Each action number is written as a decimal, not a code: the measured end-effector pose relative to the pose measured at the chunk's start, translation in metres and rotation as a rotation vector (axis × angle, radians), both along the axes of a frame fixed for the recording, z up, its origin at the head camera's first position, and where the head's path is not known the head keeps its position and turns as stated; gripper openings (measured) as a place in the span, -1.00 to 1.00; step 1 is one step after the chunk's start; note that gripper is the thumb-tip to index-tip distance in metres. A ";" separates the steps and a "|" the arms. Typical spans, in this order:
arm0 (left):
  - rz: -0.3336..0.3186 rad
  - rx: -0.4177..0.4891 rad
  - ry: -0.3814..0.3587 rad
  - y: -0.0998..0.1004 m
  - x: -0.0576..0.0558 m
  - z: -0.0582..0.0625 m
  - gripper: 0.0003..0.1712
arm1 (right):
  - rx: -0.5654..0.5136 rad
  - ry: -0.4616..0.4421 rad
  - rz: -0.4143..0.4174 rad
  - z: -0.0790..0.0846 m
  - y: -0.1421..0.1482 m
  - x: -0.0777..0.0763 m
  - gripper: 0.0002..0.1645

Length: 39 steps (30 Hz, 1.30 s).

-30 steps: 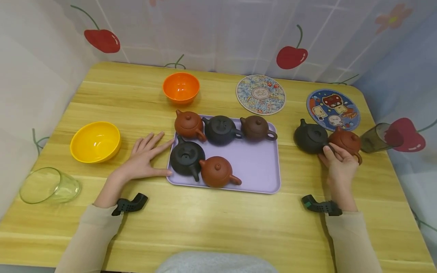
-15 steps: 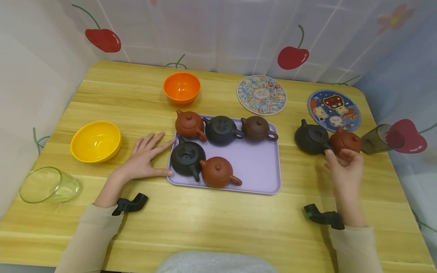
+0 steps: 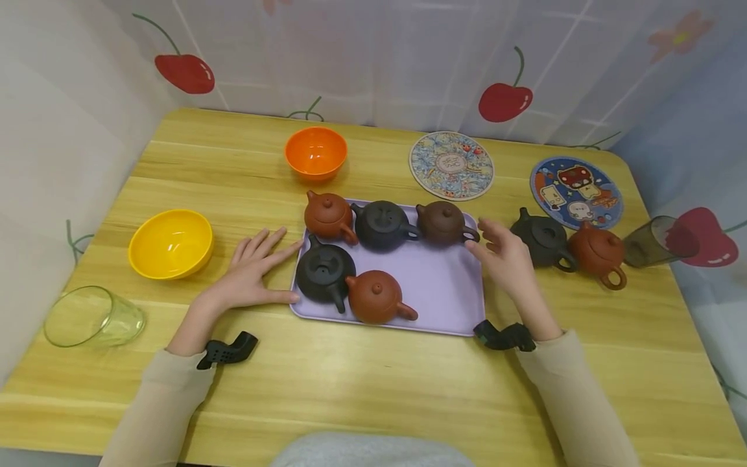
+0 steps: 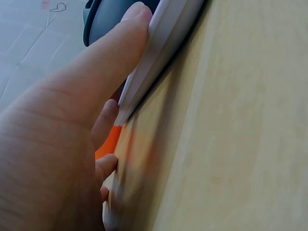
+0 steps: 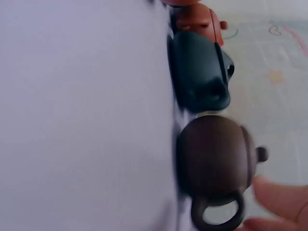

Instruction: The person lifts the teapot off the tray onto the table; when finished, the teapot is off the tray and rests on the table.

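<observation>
My left hand (image 3: 248,275) lies with fingers spread at the left end of a lilac tray (image 3: 446,288), its thumb at the tray's rim. Beside that thumb sits a black teapot (image 3: 324,271). My right hand (image 3: 509,259) reaches over the tray's right edge, thumb and forefinger on either side of the handle of a dark brown teapot (image 3: 441,222). In the right wrist view those fingertips (image 5: 276,192) show a gap around the handle. Also on the tray are another black teapot (image 3: 382,224) and two reddish-brown teapots, one at the back left corner (image 3: 328,214), one in front (image 3: 373,295).
Right of the tray stand a black teapot (image 3: 539,240), a reddish-brown teapot (image 3: 596,248) and a grey glass (image 3: 656,241). Two round mats lie behind, one patterned (image 3: 451,165), one blue (image 3: 578,192). An orange bowl (image 3: 316,154), yellow bowl (image 3: 171,244) and green glass (image 3: 96,316) are leftward.
My right hand has left the reddish-brown teapot at the right and moved left to the dark brown teapot on the tray. My left hand has stayed at the tray's edge.
</observation>
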<state>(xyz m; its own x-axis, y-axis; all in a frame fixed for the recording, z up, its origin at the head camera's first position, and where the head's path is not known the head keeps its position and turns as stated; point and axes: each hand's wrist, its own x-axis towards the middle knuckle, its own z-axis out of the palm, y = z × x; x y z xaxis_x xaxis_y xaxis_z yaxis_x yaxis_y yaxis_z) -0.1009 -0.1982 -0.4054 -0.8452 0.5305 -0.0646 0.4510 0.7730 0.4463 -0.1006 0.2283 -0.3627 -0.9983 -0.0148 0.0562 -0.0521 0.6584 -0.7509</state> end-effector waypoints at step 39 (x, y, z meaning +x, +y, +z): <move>-0.007 0.004 0.004 -0.001 -0.001 -0.002 0.05 | -0.174 0.226 -0.200 -0.072 0.084 -0.009 -0.69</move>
<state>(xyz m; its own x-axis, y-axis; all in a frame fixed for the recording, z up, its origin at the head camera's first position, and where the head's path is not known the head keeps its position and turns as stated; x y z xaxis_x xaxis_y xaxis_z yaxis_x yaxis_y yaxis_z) -0.1020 -0.1993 -0.4074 -0.8416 0.5368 -0.0590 0.4586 0.7680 0.4471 -0.1101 0.3123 -0.4346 -0.9425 0.2089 0.2607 -0.1128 0.5356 -0.8369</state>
